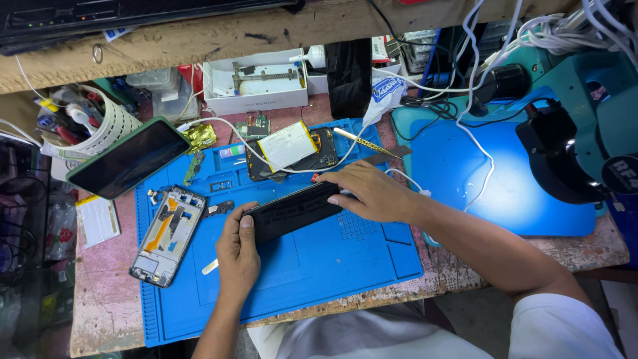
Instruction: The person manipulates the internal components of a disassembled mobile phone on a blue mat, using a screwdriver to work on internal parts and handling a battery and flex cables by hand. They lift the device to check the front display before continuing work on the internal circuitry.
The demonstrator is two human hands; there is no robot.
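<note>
A black phone (292, 211) lies tilted over the blue silicone work mat (332, 266), held at both ends. My left hand (237, 256) grips its near left end, thumb on the top face. My right hand (372, 193) clasps its far right end, fingers curled over the edge. Just behind it lies an opened phone body (312, 159) with a white battery (287, 145) lifted on top and a white cable across it. A gutted phone frame (166, 234) rests on the mat's left side.
A green-cased phone (126, 159) leans at the left, beside a white cup of tools (100, 123). A microscope (578, 139) over a lit blue pad (465, 173) stands at the right. A white box (256, 83), tweezers (365, 143) and cables crowd the back.
</note>
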